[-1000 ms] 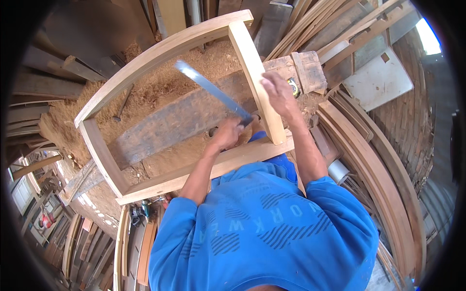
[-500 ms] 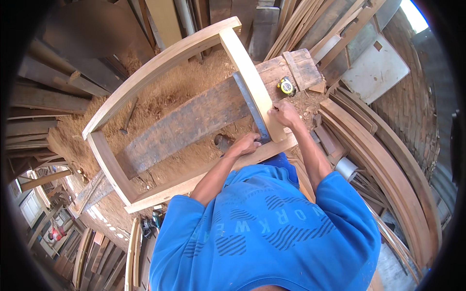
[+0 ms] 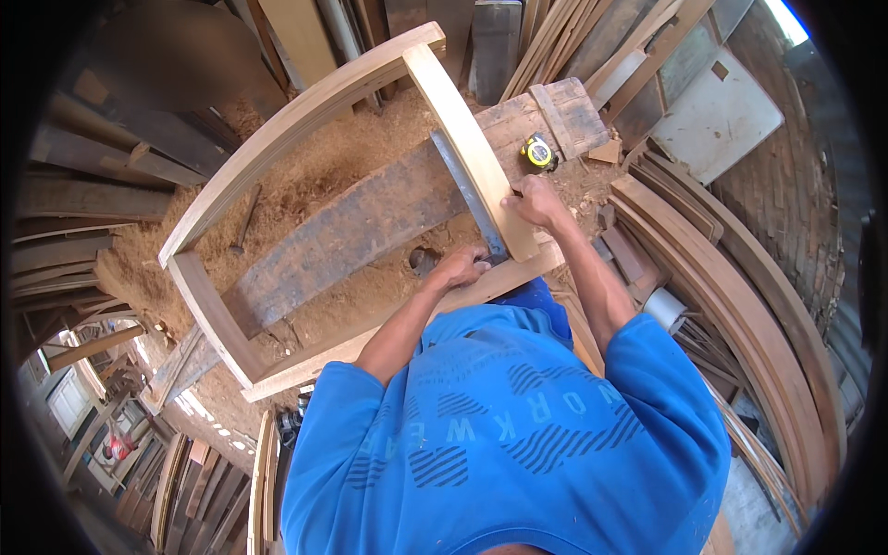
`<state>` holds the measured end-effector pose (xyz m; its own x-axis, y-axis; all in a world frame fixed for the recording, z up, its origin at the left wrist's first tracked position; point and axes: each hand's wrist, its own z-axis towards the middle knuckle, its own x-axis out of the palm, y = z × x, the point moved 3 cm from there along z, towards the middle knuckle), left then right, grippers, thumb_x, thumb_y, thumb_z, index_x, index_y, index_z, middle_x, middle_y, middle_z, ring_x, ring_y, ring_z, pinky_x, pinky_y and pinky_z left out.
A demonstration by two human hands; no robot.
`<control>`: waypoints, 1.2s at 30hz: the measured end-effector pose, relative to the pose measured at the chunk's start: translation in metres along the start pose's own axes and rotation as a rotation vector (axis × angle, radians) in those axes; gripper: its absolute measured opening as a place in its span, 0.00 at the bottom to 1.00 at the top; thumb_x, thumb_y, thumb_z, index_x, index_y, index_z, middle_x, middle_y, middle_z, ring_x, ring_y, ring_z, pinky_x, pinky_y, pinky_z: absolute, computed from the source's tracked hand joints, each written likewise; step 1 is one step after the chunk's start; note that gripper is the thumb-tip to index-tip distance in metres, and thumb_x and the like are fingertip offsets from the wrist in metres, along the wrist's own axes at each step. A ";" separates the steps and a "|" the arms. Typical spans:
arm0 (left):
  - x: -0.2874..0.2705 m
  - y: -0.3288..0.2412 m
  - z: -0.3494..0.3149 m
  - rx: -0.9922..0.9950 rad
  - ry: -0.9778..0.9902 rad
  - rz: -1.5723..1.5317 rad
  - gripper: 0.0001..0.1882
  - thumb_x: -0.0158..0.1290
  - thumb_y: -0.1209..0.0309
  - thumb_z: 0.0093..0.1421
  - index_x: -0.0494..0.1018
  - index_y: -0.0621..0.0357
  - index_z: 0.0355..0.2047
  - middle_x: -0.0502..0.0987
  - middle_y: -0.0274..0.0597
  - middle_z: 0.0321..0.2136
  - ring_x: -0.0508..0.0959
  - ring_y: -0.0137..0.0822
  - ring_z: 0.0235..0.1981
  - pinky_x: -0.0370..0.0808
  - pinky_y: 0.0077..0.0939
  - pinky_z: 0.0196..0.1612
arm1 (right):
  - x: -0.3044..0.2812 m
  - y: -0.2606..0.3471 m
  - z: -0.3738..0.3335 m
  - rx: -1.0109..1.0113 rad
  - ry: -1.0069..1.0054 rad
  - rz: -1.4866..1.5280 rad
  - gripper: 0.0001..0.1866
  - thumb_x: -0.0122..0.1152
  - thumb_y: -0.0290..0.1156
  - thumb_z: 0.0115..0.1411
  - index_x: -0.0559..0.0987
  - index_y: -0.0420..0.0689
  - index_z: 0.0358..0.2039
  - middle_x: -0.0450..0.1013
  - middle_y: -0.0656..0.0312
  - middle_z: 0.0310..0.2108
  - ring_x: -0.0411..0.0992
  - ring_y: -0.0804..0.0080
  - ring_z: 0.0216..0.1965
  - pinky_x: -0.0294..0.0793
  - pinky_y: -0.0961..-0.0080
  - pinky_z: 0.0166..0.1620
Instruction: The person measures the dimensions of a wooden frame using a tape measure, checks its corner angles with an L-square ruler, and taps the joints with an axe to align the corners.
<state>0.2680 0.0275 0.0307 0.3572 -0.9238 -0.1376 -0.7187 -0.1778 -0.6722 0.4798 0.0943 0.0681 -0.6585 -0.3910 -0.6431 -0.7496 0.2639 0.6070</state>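
A pale wooden frame (image 3: 305,111) with curved sides lies over a worn bench plank (image 3: 361,245). Along the inner side of its right-hand crosspiece (image 3: 462,139) runs the metal blade of a carpenter's square (image 3: 465,190), down to the near corner. My left hand (image 3: 460,266) is closed on the square's near end at that corner; the fingers partly hide it. On the outer edge of the crosspiece my right hand (image 3: 536,202) grips with bent fingers and thumb. Just beyond that hand, a yellow and black tape measure (image 3: 536,153) rests on the bench.
Sawdust covers the ground around the bench, and a hammer (image 3: 245,220) lies in it at the left. Curved timbers (image 3: 740,324) are stacked close on my right. Boards (image 3: 555,46) lean at the back. A power tool (image 3: 290,425) sits by the frame's near left corner.
The whole view has shifted slightly, with the frame's right end and the tape measure appearing a little further up and left. Both hands keep their places at the square and the crosspiece.
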 end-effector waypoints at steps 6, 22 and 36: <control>0.002 -0.010 -0.002 -0.056 -0.020 -0.095 0.13 0.56 0.65 0.61 0.77 0.63 0.39 0.79 0.54 0.28 0.79 0.43 0.30 0.73 0.41 0.37 | -0.004 0.007 0.000 0.045 0.091 -0.011 0.17 0.65 0.39 0.53 0.83 0.41 0.39 0.78 0.42 0.35 0.76 0.43 0.41 0.74 0.53 0.45; 0.004 -0.004 -0.005 -0.056 -0.078 -0.122 0.19 0.57 0.66 0.60 0.76 0.59 0.50 0.80 0.58 0.41 0.81 0.50 0.42 0.76 0.41 0.44 | 0.000 0.006 0.010 -0.013 0.064 -0.095 0.19 0.62 0.39 0.56 0.81 0.40 0.43 0.76 0.39 0.39 0.74 0.42 0.43 0.73 0.57 0.46; -0.070 0.051 -0.195 0.067 -1.278 -0.117 0.18 0.57 0.63 0.58 0.73 0.63 0.42 0.73 0.57 0.37 0.71 0.58 0.45 0.66 0.50 0.52 | 0.137 0.248 -0.015 -0.078 0.517 0.624 0.28 0.45 0.49 0.72 0.77 0.35 0.28 0.68 0.64 0.19 0.66 0.73 0.24 0.68 0.68 0.31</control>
<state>0.0899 0.0166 0.1476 0.7581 0.0824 -0.6469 -0.6264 -0.1840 -0.7575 0.2052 0.0925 0.1376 -0.8246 -0.5550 0.1094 -0.2358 0.5130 0.8254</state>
